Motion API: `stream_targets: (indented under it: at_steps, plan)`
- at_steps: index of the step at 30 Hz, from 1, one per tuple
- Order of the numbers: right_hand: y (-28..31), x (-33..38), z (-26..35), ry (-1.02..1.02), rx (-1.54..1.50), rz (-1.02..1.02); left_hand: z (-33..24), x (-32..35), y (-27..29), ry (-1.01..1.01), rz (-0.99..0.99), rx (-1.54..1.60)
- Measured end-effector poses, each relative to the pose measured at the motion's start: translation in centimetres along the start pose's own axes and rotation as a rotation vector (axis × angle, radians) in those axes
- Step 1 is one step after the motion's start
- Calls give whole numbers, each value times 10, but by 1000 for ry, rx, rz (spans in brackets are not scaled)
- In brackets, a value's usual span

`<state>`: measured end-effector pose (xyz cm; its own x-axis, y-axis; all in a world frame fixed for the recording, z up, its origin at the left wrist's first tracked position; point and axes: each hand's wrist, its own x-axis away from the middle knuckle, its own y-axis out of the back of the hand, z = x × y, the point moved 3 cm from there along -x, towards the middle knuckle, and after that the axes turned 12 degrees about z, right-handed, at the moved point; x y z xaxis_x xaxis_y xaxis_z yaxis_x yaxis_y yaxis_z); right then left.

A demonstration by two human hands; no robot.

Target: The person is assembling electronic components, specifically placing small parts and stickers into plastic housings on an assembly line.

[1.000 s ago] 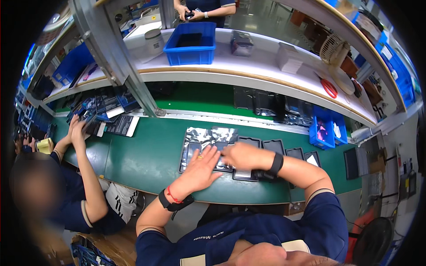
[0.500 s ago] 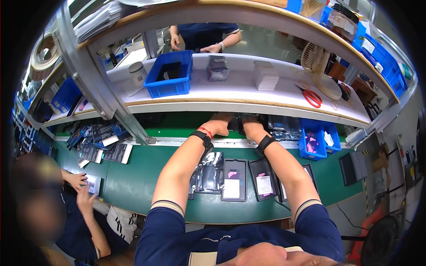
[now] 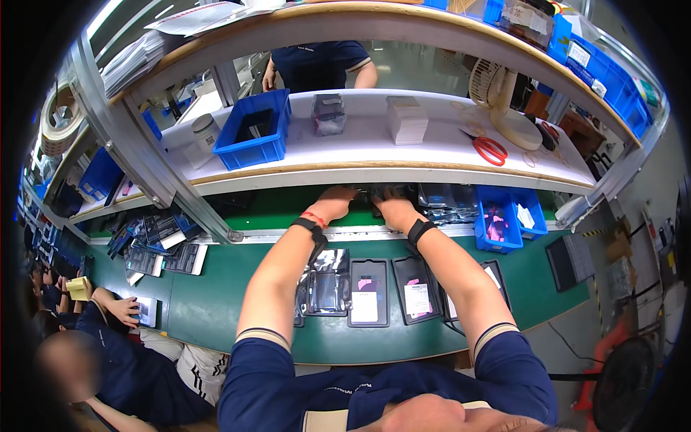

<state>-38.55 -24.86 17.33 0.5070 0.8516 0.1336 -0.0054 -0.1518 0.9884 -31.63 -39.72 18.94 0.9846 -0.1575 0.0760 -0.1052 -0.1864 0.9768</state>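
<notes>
Both arms stretch forward across the green workbench to the strip beneath the low shelf. My left hand [image 3: 335, 204] is closed at the left side of a dark item [image 3: 366, 196] under the shelf edge, its fingertips in shadow. From the right, my right hand [image 3: 392, 209] bends its fingers down over the same dark spot. What they grip is too dark to make out. Silvery plastic bags [image 3: 448, 198] lie just right of my right hand. Between my forearms are a clear-bagged dark tray [image 3: 329, 282], a black tray [image 3: 368, 291] and another black tray [image 3: 415, 290], with white labels and pink pieces.
Blue bins [image 3: 498, 223] holding pink and white pieces stand right of the bags. Dark boxes [image 3: 162, 241] are heaped at the left. Above, the shelf [image 3: 345, 162] carries a blue bin [image 3: 252, 137], white stack [image 3: 407, 121], red scissors [image 3: 489, 149] and fan [image 3: 497, 86]. A co-worker [image 3: 133, 353] sits at left.
The view has shifted slightly, so the bench and shelf things sit further left. My hands stay under the shelf, close together. The seated co-worker at left has leaned lower.
</notes>
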Motion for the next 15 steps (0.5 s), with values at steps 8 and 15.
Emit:
stream_targets:
  at_steps: [8, 15]
  plan:
    - [46, 67, 33, 135, -14, -181, -134, 140, -24, 15, -260, 57]
    - [48, 225, 58, 198, -22, -115, -167, 170, -71, -20, 126, -17]
